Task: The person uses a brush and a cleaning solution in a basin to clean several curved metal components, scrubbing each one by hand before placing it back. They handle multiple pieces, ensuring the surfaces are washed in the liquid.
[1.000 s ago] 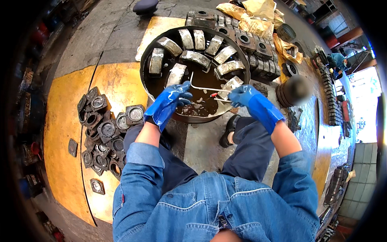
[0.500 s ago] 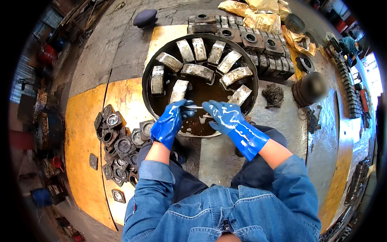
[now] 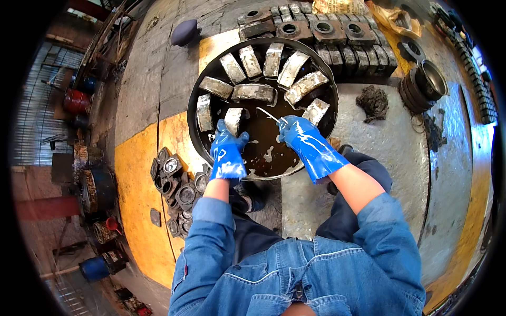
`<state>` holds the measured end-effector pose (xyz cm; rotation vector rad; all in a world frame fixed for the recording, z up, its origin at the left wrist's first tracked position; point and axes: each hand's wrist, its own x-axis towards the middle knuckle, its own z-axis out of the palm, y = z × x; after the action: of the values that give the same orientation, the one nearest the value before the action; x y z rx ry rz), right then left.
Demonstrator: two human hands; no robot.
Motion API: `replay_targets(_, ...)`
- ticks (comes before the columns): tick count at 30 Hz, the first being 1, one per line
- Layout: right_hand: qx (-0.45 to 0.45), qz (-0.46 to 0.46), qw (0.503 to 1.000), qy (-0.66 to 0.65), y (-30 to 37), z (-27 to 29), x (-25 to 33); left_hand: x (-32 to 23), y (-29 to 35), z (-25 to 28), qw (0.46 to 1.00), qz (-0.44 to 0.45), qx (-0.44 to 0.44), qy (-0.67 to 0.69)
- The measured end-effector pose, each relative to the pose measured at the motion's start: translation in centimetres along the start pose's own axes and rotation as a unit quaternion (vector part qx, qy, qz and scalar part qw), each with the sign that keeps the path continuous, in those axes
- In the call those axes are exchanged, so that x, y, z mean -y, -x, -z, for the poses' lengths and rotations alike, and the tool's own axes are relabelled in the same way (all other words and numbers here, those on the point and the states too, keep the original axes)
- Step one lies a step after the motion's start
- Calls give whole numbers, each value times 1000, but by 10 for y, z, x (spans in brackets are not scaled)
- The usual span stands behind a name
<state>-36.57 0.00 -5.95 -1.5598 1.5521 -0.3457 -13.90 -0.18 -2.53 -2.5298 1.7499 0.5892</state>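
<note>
Two blue-gloved hands over the round black basin [image 3: 196,138]: left hand [image 3: 226,152] grips a grey metal block [image 3: 232,120] standing in dark liquid; right hand [image 3: 305,143] pinches a thin brush [image 3: 270,114].

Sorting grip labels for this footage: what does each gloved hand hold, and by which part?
The left hand grips a grey metal block by its near end. The right hand pinches one end of a thin metal rod.

**Operator attire**

You wear glossy blue rubber gloves on your left hand [image 3: 227,154] and right hand [image 3: 308,146], wet and smeared with pale residue. Your blue denim jacket has cuffed sleeves and stitched seams. Your trousers are dark navy.
</note>
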Motion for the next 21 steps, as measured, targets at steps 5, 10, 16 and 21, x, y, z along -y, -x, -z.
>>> replay_targets(5,22,47,982,183,25,12,25,10,-20,-19,996,20,-42,-74)
replay_targets(10,19,1,988,152,20,-5,4,3,-15,-27,995,8,-36,-92)
replay_targets(16,132,17,970,203,1,-32,5,-9,9,-37,990,-64,32,-124)
replay_targets(21,86,8,970,227,0,-54,8,-21,27,-26,990,-22,69,-117)
